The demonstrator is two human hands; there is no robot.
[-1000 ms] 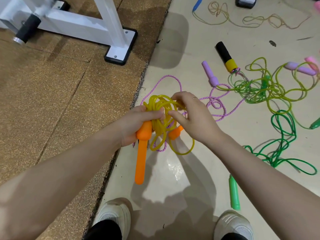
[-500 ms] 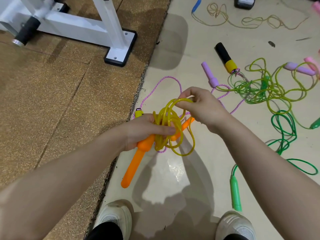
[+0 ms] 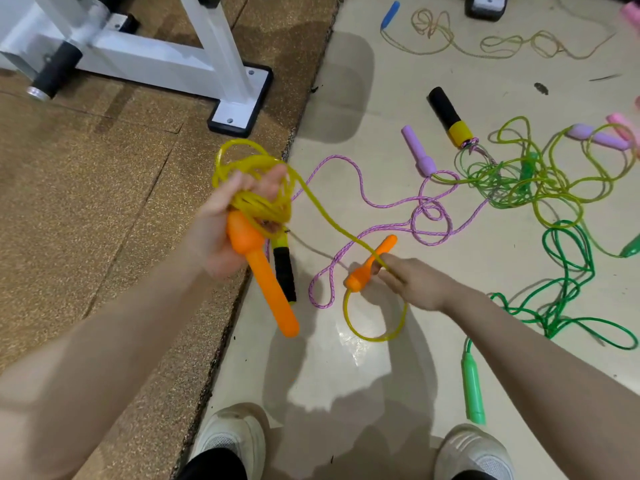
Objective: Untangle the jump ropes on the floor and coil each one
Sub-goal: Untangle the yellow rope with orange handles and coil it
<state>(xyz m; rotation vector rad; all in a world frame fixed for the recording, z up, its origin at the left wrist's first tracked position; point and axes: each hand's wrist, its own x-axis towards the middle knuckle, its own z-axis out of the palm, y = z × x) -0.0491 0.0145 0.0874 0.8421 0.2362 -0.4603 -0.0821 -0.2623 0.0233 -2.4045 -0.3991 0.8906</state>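
Note:
My left hand (image 3: 225,216) grips a bunch of yellow rope coils (image 3: 256,188) together with one orange handle (image 3: 266,275), which hangs down and to the right. A single yellow strand runs from the coils down to my right hand (image 3: 412,282), which pinches it next to the second orange handle (image 3: 370,265). Below that handle a yellow loop (image 3: 375,323) hangs over the tiles. A purple braided rope (image 3: 381,206) lies on the floor under both hands, with a purple handle (image 3: 417,152) farther back. A black and yellow handle (image 3: 284,268) lies just behind the held orange one.
A tangle of light green and yellow-green ropes (image 3: 519,181) lies at right, with a dark green rope (image 3: 564,265) and a green handle (image 3: 472,389) nearer me. A white metal frame foot (image 3: 239,105) stands on the brown mat (image 3: 86,202). My white shoes (image 3: 232,441) are below.
My hands have pulled apart: the left moved up and left with the coils, the right moved down and right, drawing out a strand and the second orange handle.

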